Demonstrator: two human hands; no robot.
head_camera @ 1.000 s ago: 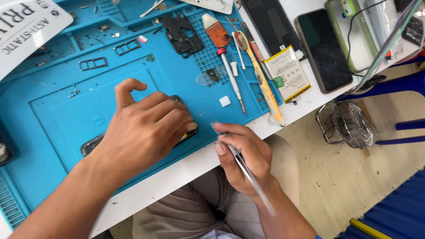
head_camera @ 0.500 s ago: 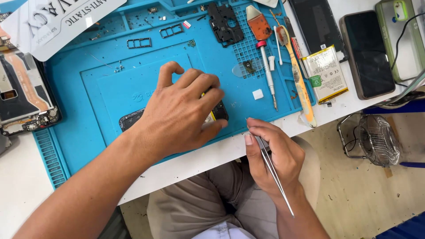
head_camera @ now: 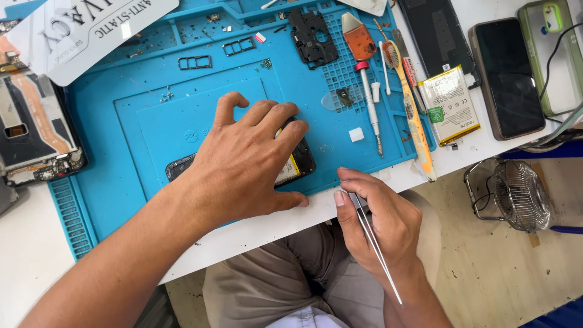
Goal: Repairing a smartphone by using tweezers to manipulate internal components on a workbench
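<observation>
The work surface was a white table (head_camera: 255, 234) carrying a blue silicone repair mat (head_camera: 152, 115), seen from above, with a bare concrete floor beyond the table edge.

Nearest the camera, the right hand (head_camera: 379, 222) sat off the table's front edge, over the person's lap, fingers pinched narrow around a pair of metal tweezers (head_camera: 375, 246). The tips were hidden inside the grip; whether they held anything could not be determined.

The left hand (head_camera: 246, 161) lay flat and spread wide on the mat, pressing down on an opened smartphone (head_camera: 297, 161). Most of the phone was covered; only its dark ends and a yellow strip showed beside the fingers.

Right of the hand lay a small white square (head_camera: 356, 135) and a screwdriver (head_camera: 364, 73) with an orange handle. Off the mat's right edge sat a rectangular battery (head_camera: 450, 104) with a yellow border and a green label, then a dark phone (head_camera: 507, 85).

At the left edge, a dismantled phone body (head_camera: 33, 136) was partly cut off. At the far top left, a white printed package (head_camera: 85, 33) overlapped the mat, its lettering cropped by the frame.
</observation>
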